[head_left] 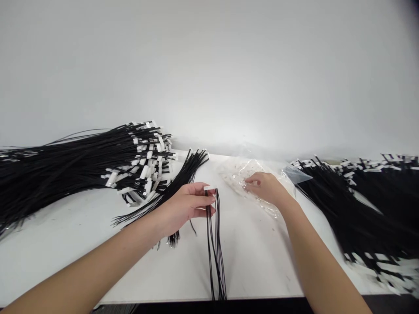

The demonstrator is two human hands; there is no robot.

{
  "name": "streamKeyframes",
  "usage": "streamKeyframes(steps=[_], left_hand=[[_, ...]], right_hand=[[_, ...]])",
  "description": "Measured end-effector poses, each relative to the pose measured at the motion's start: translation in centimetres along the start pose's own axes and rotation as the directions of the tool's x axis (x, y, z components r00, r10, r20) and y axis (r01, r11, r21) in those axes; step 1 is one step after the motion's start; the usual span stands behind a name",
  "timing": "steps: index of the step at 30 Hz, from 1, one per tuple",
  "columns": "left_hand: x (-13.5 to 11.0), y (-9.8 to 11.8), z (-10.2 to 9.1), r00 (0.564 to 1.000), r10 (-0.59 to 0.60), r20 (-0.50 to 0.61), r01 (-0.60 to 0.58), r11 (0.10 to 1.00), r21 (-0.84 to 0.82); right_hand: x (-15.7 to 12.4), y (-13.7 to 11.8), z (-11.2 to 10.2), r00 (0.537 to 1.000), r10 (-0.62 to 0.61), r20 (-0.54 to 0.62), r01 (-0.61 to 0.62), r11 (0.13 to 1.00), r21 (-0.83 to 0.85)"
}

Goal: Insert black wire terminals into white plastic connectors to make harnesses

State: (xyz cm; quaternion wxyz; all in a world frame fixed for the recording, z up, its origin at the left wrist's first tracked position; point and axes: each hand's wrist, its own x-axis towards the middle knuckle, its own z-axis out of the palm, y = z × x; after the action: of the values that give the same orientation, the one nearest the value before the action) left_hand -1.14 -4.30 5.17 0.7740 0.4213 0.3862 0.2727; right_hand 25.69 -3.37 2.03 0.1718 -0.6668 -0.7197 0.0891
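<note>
- White connector (210, 188) and thin black wires (218, 248) are held between the thumb and fingers of the left hand (186, 204); a light pinch close to the connector should keep it steady and facing one way
- The right hand (266, 186), to the right of the left, is curled with its fingertips at a crumpled clear plastic bag (238, 168); whether they grip anything I cannot tell, and loose film could snag them, so small, gentle finger movements seem best
- Below the left hand the wires hang towards the near edge of the table (255, 266); letting them fall free should spare them twists
- Just left of the left hand, and partly behind it, lies a fanned bunch of loose leads (188, 170); the left wrist would do well not to drag it
- Farther left spreads a large heap of connectored leads (85, 161)
- To the right of the right hand sits another dark pile (366, 209), best left unbrushed by the right forearm
</note>
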Motion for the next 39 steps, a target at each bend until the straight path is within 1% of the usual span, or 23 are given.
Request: streamKeyframes(steps=[5,14,20,23,26,28,31,33,34,36,38,39], left_hand=[[-0.1,-0.1,0.1,1.0,0.012,0.0,-0.012,1.0,-0.003],[-0.1,-0.4,0.1,1.0,0.022,0.005,-0.021,0.998,-0.055],[-0.2,-0.6,0.1,1.0,0.021,0.012,-0.021,0.998,-0.052],[-0.2,-0.6,0.1,1.0,0.017,-0.001,-0.017,0.999,-0.044],[-0.2,-0.5,0.1,1.0,0.009,0.01,-0.009,0.999,-0.033],[-0.3,-0.5,0.1,1.0,0.008,0.03,-0.007,0.999,-0.039],[-0.3,-0.6,0.1,0.999,0.008,0.051,-0.005,0.998,-0.055],[-0.3,-0.6,0.1,0.998,0.004,0.055,-0.001,0.998,-0.06],[-0.3,-0.6,0.1,0.999,0.0,0.05,0.003,0.998,-0.062],[-0.3,-0.6,0.2,0.999,-0.011,0.039,0.013,0.998,-0.065],[-0.3,-0.7,0.2,0.999,-0.019,0.037,0.022,0.997,-0.069],[-0.2,-0.7,0.3,0.999,-0.021,0.04,0.024,0.997,-0.071]], right_hand=[[0.0,-0.1,-0.2,0.999,0.004,0.047,-0.004,1.0,0.008],[0.0,-0.2,-0.1,1.0,0.006,0.029,-0.007,1.0,0.031],[0.1,0.2,0.1,0.998,0.022,-0.051,-0.016,0.994,0.109],[0.0,0.1,0.1,0.994,0.017,-0.104,0.004,0.98,0.198],[0.0,-0.2,0.0,0.986,0.01,-0.167,0.045,0.945,0.324],[0.0,-0.5,-0.1,0.98,0.013,-0.199,0.074,0.904,0.42],[-0.1,-1.3,-0.3,0.977,0.009,-0.215,0.113,0.829,0.547],[-0.3,-2.2,-0.5,0.976,0.002,-0.216,0.139,0.76,0.635],[-0.4,-2.7,-0.5,0.977,0.001,-0.215,0.152,0.704,0.694],[-0.7,-3.9,-0.5,0.982,0.004,-0.187,0.154,0.549,0.821],[-1.1,-5.1,-0.2,0.992,0.014,-0.129,0.113,0.394,0.912],[-1.2,-5.6,0.0,0.995,0.018,-0.097,0.085,0.346,0.934]])
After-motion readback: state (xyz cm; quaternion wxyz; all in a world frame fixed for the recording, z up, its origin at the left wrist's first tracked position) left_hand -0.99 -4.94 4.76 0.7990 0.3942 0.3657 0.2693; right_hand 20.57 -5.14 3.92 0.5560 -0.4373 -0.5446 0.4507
